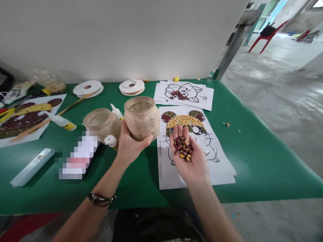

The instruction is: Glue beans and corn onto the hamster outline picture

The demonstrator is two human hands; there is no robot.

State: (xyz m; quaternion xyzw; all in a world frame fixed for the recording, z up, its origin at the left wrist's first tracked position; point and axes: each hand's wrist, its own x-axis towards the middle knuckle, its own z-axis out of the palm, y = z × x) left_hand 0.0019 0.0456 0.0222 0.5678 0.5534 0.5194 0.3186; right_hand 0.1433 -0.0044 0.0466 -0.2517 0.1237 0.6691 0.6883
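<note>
My left hand (133, 144) is wrapped around the lower part of a jar covered in beige woven material (142, 122), held slightly tilted with its mouth up. Its contents cannot be made out. Palm up, my right hand (195, 164) cradles a small heap of red beans (179, 144) mixed with yellow corn kernels (188, 157). Under that hand lies a sheet with a line drawing of an animal (214, 148). Yellow kernels cover its forehead, and dark red and green seeds fill its ears. Close to the left hand stands a second beige jar (97, 122).
Behind lies a fox drawing (199, 94) with red beans on it. Two white ribbon spools (87, 86) stand near the wall. Left are a glue bottle (62, 121), a finished seed picture (32, 114), a pale wrapped packet (34, 166) and a blurred box (79, 158). The table (267, 161) is green.
</note>
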